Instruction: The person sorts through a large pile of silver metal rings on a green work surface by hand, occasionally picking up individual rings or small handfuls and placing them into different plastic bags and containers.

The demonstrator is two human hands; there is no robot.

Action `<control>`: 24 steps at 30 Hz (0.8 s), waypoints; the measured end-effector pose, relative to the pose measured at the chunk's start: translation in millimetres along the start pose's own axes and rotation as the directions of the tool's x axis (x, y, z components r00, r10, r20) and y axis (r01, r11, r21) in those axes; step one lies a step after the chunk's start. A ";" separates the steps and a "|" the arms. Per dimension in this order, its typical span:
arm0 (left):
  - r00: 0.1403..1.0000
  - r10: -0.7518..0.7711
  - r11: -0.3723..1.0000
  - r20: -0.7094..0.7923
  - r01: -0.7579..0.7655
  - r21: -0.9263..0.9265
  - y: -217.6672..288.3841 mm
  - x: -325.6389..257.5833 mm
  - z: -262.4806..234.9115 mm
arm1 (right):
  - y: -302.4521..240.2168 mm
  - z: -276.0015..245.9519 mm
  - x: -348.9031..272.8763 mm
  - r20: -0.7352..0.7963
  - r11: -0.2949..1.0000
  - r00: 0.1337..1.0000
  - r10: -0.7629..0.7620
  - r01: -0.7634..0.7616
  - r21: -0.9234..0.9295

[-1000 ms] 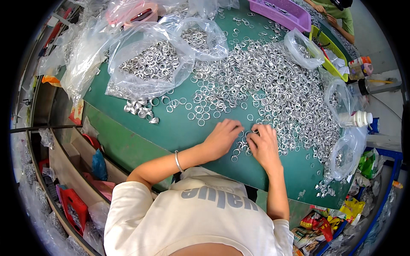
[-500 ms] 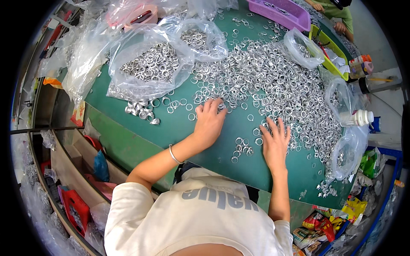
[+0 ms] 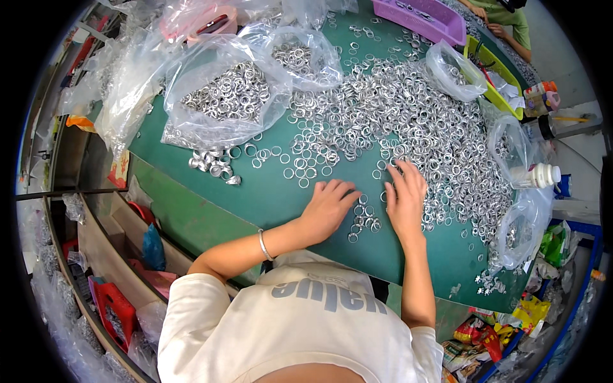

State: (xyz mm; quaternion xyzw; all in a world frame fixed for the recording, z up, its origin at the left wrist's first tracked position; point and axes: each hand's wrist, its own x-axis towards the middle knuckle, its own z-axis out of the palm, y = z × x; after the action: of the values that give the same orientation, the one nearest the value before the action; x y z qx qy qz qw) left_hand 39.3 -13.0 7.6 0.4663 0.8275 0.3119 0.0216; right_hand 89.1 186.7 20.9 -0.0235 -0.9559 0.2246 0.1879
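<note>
A wide heap of silver metal rings [image 3: 440,147] covers the far and right part of the green tabletop. My left hand [image 3: 327,212] rests palm down on the table, fingers slightly bent and apart. Its thumb side lies beside a small separate cluster of rings [image 3: 365,220]. To the right of that cluster, my right hand [image 3: 407,198] touches the near edge of the heap, fingers stretched out and thumb apart. I see nothing held in either hand; what lies under the right fingertips is hidden. Several loose rings [image 3: 311,172] lie flat beyond my left hand.
Clear plastic bags of rings [image 3: 175,118] stand at the far left, with wider rings [image 3: 215,165] before them. A purple basket [image 3: 424,24], a yellow-green basket [image 3: 491,80] and a white bottle [image 3: 543,175] line the far and right sides. Another person's hand [image 3: 497,30] shows at top right.
My left hand has drawn back from the loose rings toward me and to the right, beside the small cluster. My right hand has shifted slightly away from me along the heap's edge.
</note>
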 end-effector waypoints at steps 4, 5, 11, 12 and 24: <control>0.999 0.009 1.000 0.049 -0.010 0.012 -2.3 5.7 4.4 | -13.8 -17.7 -25.9 0.091 0.982 0.996 -0.005 -0.013 0.191; 0.997 0.022 1.000 0.081 -0.022 -0.001 -0.4 5.3 5.2 | -24.6 -17.4 -31.2 0.083 0.976 0.997 0.000 -0.018 0.217; 0.982 0.058 0.991 0.181 -0.035 -0.128 8.8 -8.2 1.1 | -28.0 -20.2 -78.8 0.070 0.974 0.997 0.032 -0.046 0.222; 0.984 0.036 0.987 0.173 -0.008 -0.159 8.9 -7.7 -1.0 | -29.4 -22.5 -79.5 0.083 0.982 0.996 0.037 -0.052 0.183; 0.970 0.104 0.937 0.221 -0.021 -0.349 32.2 -16.2 12.3 | -18.6 -35.1 -100.9 -0.183 0.970 0.953 0.243 -0.237 0.055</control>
State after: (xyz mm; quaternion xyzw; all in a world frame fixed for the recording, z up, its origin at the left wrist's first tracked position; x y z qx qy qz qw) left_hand 76.9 -7.8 10.8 0.5151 0.7366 0.3945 0.1910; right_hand 196.5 171.7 23.0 -0.1573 -0.9201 0.2580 0.2491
